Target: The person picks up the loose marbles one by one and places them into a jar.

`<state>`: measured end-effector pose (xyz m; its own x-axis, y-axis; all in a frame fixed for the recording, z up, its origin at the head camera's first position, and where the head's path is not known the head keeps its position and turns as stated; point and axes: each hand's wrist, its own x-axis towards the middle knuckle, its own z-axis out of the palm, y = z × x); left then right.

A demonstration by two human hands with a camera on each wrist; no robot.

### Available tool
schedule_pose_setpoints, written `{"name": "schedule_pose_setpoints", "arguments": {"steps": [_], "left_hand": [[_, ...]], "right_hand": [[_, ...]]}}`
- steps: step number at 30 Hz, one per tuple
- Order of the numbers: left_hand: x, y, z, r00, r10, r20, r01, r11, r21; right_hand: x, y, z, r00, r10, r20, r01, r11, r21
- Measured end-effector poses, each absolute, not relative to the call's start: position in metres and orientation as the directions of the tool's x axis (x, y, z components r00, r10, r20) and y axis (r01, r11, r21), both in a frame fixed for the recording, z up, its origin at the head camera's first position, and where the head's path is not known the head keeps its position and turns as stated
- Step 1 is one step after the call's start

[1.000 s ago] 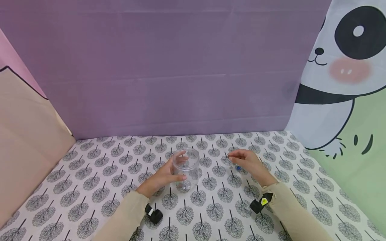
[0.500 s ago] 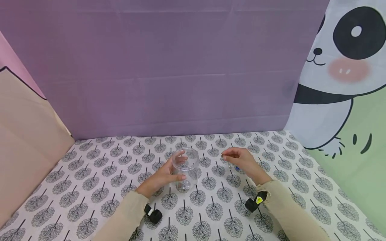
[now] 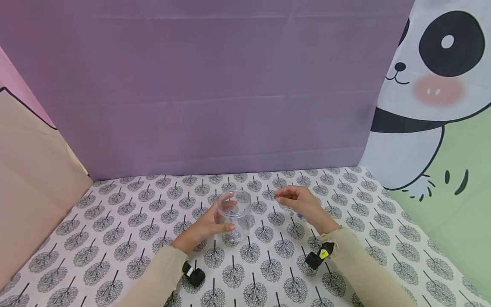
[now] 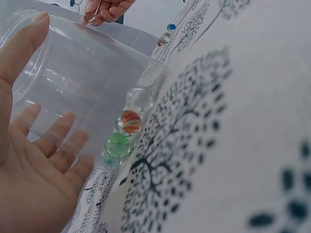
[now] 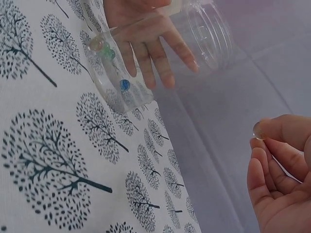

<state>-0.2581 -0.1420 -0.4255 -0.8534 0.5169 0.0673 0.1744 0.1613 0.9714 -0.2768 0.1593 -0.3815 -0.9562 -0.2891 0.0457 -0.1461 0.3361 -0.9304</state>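
Observation:
A clear plastic jar [image 3: 234,215] stands upright on the patterned cloth. My left hand [image 3: 213,219] grips its side, thumb in front and fingers spread around the back. Several glass marbles lie on the jar's bottom, among them an orange-swirled marble [image 4: 129,121] and a green marble [image 4: 117,144]. To the right of the jar, my right hand [image 3: 301,202] is raised above the cloth. Between its thumb and forefinger it pinches a clear marble [image 5: 259,130]. The jar's mouth is uncovered.
Loose marbles lie on the cloth under my right hand, including a blue marble [image 4: 171,27] and a reddish marble [image 4: 161,42]. The tree-print cloth [image 3: 249,281] covers the table. A purple curtain [image 3: 215,94] hangs behind its far edge.
My right hand has moved left toward the jar and slightly up, carrying the clear marble away from the loose ones. My left hand stays on the jar.

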Motion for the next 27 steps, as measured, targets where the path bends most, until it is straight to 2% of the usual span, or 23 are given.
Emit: {"name": "schedule_pose_setpoints", "arguments": {"steps": [13,19,27], "left_hand": [[-0.257,-0.142,-0.424,-0.86,0.508,0.055,0.176,0.195,0.965],[-0.258,-0.142,-0.425,-0.855,0.516,0.053,0.157,0.16,0.974],[-0.259,-0.144,-0.427,-0.859,0.511,0.041,0.166,0.201,0.966]], "right_hand": [[-0.273,0.148,-0.375,-0.944,-0.321,0.081,-0.187,0.313,-0.931],[-0.271,0.144,-0.37,-0.935,-0.34,0.103,-0.212,0.3,-0.93],[-0.269,0.137,-0.366,-0.939,-0.334,0.089,-0.192,0.29,-0.938]]}}
